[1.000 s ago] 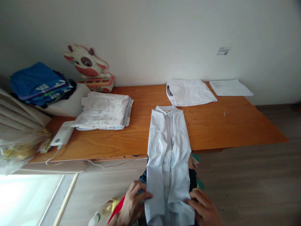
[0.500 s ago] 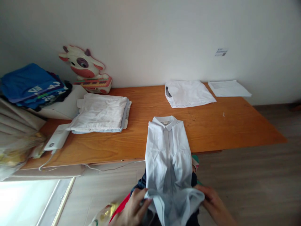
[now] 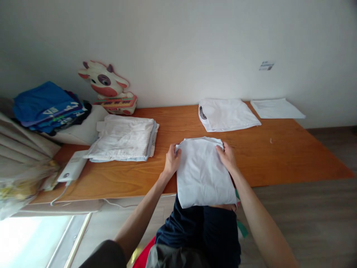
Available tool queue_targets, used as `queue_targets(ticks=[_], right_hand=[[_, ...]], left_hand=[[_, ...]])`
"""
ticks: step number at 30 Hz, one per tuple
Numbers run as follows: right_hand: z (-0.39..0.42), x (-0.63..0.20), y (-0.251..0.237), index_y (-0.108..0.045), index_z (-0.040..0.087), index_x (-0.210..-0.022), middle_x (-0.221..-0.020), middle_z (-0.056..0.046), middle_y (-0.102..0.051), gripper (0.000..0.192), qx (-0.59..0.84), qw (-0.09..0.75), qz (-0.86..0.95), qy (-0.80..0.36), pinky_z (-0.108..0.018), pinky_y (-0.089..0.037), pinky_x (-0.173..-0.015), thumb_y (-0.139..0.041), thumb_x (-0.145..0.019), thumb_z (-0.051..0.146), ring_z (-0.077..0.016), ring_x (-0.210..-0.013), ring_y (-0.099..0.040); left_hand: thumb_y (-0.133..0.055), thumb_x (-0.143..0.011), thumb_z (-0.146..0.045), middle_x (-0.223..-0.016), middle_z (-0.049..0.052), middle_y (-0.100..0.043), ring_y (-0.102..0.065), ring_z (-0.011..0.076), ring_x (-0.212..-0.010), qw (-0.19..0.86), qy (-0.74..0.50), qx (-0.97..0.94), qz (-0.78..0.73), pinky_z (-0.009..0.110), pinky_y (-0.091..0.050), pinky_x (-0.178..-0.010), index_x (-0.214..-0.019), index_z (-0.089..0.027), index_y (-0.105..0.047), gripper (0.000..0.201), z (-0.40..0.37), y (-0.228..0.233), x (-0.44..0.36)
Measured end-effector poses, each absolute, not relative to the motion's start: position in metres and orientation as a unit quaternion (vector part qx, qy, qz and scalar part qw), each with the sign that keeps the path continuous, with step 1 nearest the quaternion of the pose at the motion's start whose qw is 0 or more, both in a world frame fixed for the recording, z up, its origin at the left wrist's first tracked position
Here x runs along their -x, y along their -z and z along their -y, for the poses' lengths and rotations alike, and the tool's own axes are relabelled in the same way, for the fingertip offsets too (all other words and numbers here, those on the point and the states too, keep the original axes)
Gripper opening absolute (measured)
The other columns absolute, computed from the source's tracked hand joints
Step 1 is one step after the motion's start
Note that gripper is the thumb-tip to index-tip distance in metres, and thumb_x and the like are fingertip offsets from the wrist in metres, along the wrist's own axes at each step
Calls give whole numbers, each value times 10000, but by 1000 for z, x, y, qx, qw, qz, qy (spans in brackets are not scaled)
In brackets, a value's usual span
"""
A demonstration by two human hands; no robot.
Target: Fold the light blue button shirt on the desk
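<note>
A pale blue shirt (image 3: 205, 173) lies folded in half on the front part of the orange wooden table (image 3: 279, 156), its near edge hanging over the table's rim. My left hand (image 3: 172, 160) grips the shirt's far left corner. At the far right corner, my right hand (image 3: 228, 156) pinches the folded edge. Both forearms reach forward from the bottom of the view. The collar is hidden under the fold.
A stack of folded white striped shirts (image 3: 124, 137) lies at the left, a folded white garment (image 3: 227, 114) at the back and paper sheets (image 3: 276, 108) at the back right. A cow-shaped toy (image 3: 107, 87), blue clothes (image 3: 46, 106) and a white device (image 3: 72, 170) stand at the left.
Both hands lifted the shirt's lower hem from near my body and carried it forward over the collar end, so the shirt now lies doubled over.
</note>
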State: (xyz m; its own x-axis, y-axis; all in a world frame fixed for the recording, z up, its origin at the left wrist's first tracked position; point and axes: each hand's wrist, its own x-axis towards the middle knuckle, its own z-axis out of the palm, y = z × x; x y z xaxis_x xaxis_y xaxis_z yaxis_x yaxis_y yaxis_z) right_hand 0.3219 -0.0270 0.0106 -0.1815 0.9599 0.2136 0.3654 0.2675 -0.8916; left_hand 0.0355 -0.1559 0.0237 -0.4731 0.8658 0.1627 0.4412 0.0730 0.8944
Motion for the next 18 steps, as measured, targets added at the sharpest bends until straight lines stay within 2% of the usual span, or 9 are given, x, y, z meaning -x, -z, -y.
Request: queue_targets(ticks=[2, 4, 6, 8, 9, 11, 13, 15, 18], right_hand=[[35, -323, -1, -656, 119, -1395, -1200, -166, -774, 589, 493, 428, 682, -329, -480, -527, -1021, -692, -953, 506, -303, -1043, -700], [41, -323, 3, -554, 117, -1549, -1117, -138, -777, 684, 505, 427, 690, -295, -484, -537, -1007, -684, -974, 463, -289, -975, -701], [46, -324, 0, -452, 122, -1646, -1083, -122, -771, 760, 516, 415, 697, -275, -495, -544, -1002, -672, -992, 443, -284, -956, -696], [56, -332, -8, -379, 133, -1694, -1265, -166, -747, 850, 513, 412, 701, -275, -515, -539, -1044, -704, -982, 465, -298, -1078, -695], [65, -339, -13, -383, 146, -1692, -1392, -190, -704, 869, 512, 418, 698, -276, -521, -536, -1064, -727, -970, 487, -306, -1154, -684], [97, -357, -23, -506, 184, -1614, -1520, -194, -641, 779, 524, 441, 675, -274, -516, -543, -1065, -754, -960, 528, -309, -1219, -668], [146, -376, -27, -685, 217, -1411, -1399, -154, -719, 542, 561, 476, 623, -267, -485, -561, -1008, -752, -973, 529, -293, -1148, -692], [204, -390, -23, -751, 215, -1225, -1231, -122, -769, 375, 593, 537, 527, -286, -440, -570, -963, -761, -981, 499, -271, -1075, -724], [283, -392, -3, -727, 239, -1216, -1169, -78, -757, 347, 606, 610, 363, -360, -358, -584, -881, -826, -940, 424, -233, -1047, -731]], left_hand=[[-667, -1010, -322, -1219, 125, -758, -730, 254, -1058, 242, -523, -457, -678, 441, -573, -989, -1511, -194, -502, 543, 163, -16, -37], [-728, -991, -377, -1366, 164, -718, -751, 248, -1093, 294, -557, -437, -642, 441, -606, -982, -1654, -228, -301, 803, 176, -17, -40], [-785, -963, -413, -1605, 215, -561, -721, 268, -1259, 320, -583, -422, -617, 446, -615, -1030, -1689, -280, -223, 928, 196, -24, -44], [-821, -944, -434, -1748, 199, -392, -608, 304, -1456, 302, -594, -414, -620, 462, -587, -1119, -1664, -321, -310, 891, 225, -34, -52], [-826, -944, -440, -1761, 177, -379, -557, 312, -1513, 290, -599, -405, -627, 468, -568, -1154, -1638, -334, -371, 836, 244, -38, -58], [-802, -970, -436, -1708, 142, -463, -568, 298, -1502, 294, -616, -362, -635, 462, -560, -1171, -1574, -347, -470, 696, 288, -42, -73], [-790, -980, -438, -1615, 123, -565, -648, 280, -1405, 342, -618, -309, -637, 426, -603, -1099, -1500, -348, -539, 584, 333, -38, -93], [-810, -958, -463, -1527, 117, -643, -692, 284, -1337, 403, -596, -272, -639, 398, -631, -1022, -1428, -336, -595, 532, 369, -29, -114], [-873, -873, -534, -1376, 117, -733, -763, 269, -1138, 449, -565, -228, -654, 366, -646, -893, -1351, -304, -648, 576, 393, -16, -137]])
